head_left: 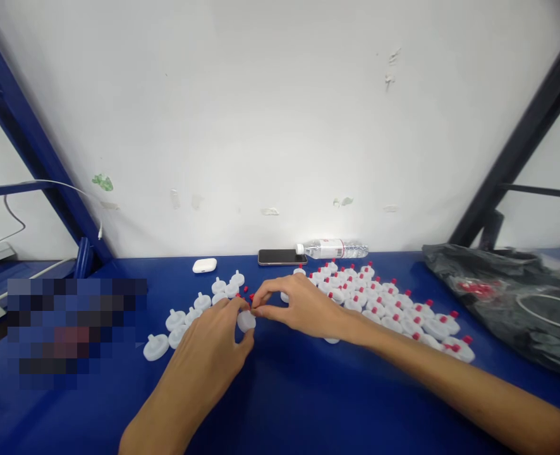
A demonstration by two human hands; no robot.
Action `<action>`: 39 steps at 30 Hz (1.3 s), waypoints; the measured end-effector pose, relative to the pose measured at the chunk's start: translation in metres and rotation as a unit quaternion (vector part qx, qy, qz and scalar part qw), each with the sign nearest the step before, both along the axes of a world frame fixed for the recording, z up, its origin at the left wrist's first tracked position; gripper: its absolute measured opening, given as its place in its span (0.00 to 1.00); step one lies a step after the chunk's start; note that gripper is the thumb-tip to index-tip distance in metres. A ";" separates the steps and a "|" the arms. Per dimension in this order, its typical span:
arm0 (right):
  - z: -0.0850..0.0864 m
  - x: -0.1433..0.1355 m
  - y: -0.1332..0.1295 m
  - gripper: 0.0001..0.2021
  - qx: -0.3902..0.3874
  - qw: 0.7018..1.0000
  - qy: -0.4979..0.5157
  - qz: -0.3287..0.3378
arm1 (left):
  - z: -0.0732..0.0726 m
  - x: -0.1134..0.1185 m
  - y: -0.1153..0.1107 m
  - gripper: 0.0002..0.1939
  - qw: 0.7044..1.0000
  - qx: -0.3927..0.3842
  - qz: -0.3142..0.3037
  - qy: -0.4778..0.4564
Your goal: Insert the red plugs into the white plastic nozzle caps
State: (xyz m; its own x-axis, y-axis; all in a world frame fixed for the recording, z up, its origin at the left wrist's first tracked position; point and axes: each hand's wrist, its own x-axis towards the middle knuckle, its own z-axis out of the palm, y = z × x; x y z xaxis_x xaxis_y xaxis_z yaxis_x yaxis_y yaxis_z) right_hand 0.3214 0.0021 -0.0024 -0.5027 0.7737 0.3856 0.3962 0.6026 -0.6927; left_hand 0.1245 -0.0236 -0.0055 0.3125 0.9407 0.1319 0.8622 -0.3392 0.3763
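My left hand [216, 335] is closed around a small white round plastic piece [246, 321], thumb below and fingers above. My right hand [303, 306] touches or nearly touches that piece, thumb and forefinger pinched together; whatever lies between those fingertips is hidden. Small red caps [246, 289] lie just behind the fingertips. On the left, beside my left hand, sit several uncapped white pieces [156, 347], each a flat round body with a short spout. Beyond my right hand spreads a large group of similar white pieces with red caps [436, 327].
Along the wall lie a white earbud case [205, 265], a black phone [282, 257] and a clear water bottle [332, 248] on its side. A dark plastic bag [507, 316] with a packet of red parts [479, 289] covers the right. Blue frame posts [38, 126] flank the blue table [299, 404].
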 end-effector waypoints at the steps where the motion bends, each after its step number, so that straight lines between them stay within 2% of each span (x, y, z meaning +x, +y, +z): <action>1: 0.000 0.001 0.001 0.02 -0.010 1.000 0.013 0.001 | 0.000 -0.001 0.001 0.12 1.000 0.001 -0.002 -0.012; 6: 0.003 0.003 0.003 0.08 -0.068 0.994 0.083 0.020 | 0.000 -0.004 0.007 0.14 0.995 -0.019 -0.019 -0.099; 9: 0.006 0.001 0.001 0.08 -0.068 0.987 0.145 0.021 | 0.004 -0.003 0.006 0.17 0.968 -0.056 -0.009 -0.244; 12: 0.011 -0.001 -0.004 0.03 0.029 0.988 0.151 -0.001 | 0.013 0.000 -0.001 0.24 0.904 -0.106 0.014 -0.414; 14: 0.015 -0.002 -0.009 0.02 0.112 0.984 0.136 -0.013 | 0.022 0.002 -0.007 0.26 0.873 -0.122 0.018 -0.472; 17: 0.021 -0.002 -0.016 0.02 0.204 0.972 0.117 -0.020 | 0.032 0.007 -0.016 0.24 0.830 -0.151 0.010 -0.537; 22: 0.026 0.001 -0.020 0.05 0.250 0.964 0.080 0.030 | 0.037 0.012 -0.024 0.23 0.789 -0.212 -0.024 -0.577; 27: 0.032 0.005 -0.020 0.06 0.255 0.964 0.064 0.047 | 0.032 0.010 -0.022 0.25 0.761 -0.232 -0.026 -0.605; 32: 0.042 0.013 -0.029 0.10 0.238 0.969 0.007 0.071 | 0.027 0.009 -0.021 0.24 0.749 -0.240 -0.041 -0.616; 36: 0.045 0.014 -0.032 0.15 0.244 0.967 0.004 0.078 | 0.027 0.010 -0.022 0.23 0.741 -0.222 -0.019 -0.634; 39: 0.046 0.012 -0.032 0.14 0.248 0.966 -0.027 0.063 | 0.028 0.009 -0.024 0.21 0.749 -0.209 -0.026 -0.628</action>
